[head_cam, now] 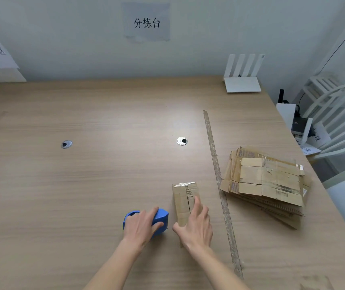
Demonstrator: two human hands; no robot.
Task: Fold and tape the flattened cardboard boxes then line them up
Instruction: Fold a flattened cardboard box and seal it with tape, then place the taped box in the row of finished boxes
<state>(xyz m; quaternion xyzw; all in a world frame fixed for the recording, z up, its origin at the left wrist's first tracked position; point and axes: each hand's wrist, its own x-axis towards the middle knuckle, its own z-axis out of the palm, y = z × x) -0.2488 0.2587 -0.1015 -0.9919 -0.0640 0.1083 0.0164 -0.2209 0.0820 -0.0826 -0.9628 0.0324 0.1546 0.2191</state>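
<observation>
A small folded cardboard box (183,197) stands on the wooden table (94,174) near the front, its top seam showing torn tape. My right hand (195,225) rests on its near end with straight fingers laid along the top. Just left of it, my left hand (141,226) grips a blue tape dispenser (161,217) that sits on the table. A stack of several flattened cardboard boxes (270,185) lies to the right, beyond a long strip of worn tape (219,181) stuck to the tabletop.
A white router (242,80) stands at the back right by the wall. Two round cable grommets (182,141) (66,144) sit mid-table. A white chair (339,122) with small devices is off the right edge. Paper signs hang on the wall.
</observation>
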